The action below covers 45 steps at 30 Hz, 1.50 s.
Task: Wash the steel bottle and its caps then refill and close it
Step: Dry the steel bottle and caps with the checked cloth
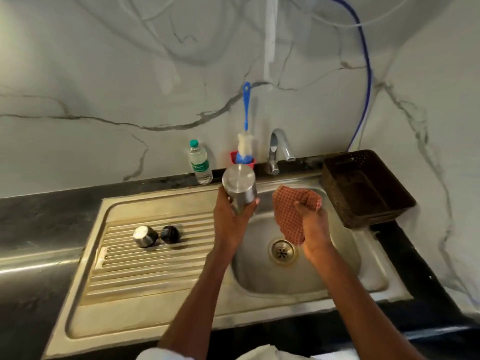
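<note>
So my left hand has its fingers curled round the steel bottle, held over the left edge of the sink with its flat base tipped up toward the camera. Right hand is bunched around a checked cloth, fingers pinching it, just right of the bottle. Both caps, steel cap and black cap, sit side by side on the drainboard. Tap is behind.
</note>
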Available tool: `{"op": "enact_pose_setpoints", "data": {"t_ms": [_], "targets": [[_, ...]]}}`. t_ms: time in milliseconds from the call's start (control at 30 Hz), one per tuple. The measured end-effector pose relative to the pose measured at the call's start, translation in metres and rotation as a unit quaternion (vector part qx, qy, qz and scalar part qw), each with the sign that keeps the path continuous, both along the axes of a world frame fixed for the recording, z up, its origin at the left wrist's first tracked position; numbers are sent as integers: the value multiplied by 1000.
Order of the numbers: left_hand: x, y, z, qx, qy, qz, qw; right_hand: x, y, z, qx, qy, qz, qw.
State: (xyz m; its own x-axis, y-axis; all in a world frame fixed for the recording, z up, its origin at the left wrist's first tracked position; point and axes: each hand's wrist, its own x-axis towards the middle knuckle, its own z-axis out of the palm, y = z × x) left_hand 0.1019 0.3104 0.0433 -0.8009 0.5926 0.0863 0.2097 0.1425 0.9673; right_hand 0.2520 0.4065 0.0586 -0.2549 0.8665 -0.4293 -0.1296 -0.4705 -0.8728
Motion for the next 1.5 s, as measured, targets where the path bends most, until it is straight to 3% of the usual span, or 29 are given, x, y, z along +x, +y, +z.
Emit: {"op": "enact_pose_setpoints", "data": {"t_ms": [300,400,533,600,667,733,767,833,967,1100,1167,1300,1333,1433,1500], "targets": [[11,15,-5,45,-137,45,988,12,21,12,27,28,99,994],[8,10,-6,98,-241,65,963,7,16,20,52,37,149,987],[0,6,-5,160,-360,75,916,-3,-4,25,169,9,240,956],[-6,7,2,164,-395,63,902,-9,-19,25,268,0,308,913],[-13,8,13,165,-449,48,877,-17,-32,20,415,-47,393,819],[-22,8,25,184,-501,44,844,-29,-42,10,531,-101,404,738],[-27,8,27,188,-513,43,836,-35,-46,7,556,-122,390,724],[-32,5,26,175,-498,27,849,-48,-52,5,543,-144,375,737],[-32,-6,22,128,-439,-43,888,-85,-48,19,452,-140,350,808],[-39,-13,18,124,-446,-76,883,-117,-36,33,434,-149,326,827],[-46,-17,16,119,-441,-75,887,-118,-41,35,467,-140,327,810],[-65,-25,20,114,-441,-78,887,-91,-72,18,583,-223,377,685],[-68,-26,20,116,-457,-75,879,-82,-81,13,580,-243,393,671],[-69,-28,19,122,-485,-85,862,-67,-100,6,550,-278,407,674],[-61,-31,19,123,-464,-112,870,-77,-95,10,563,-289,382,673]]}}
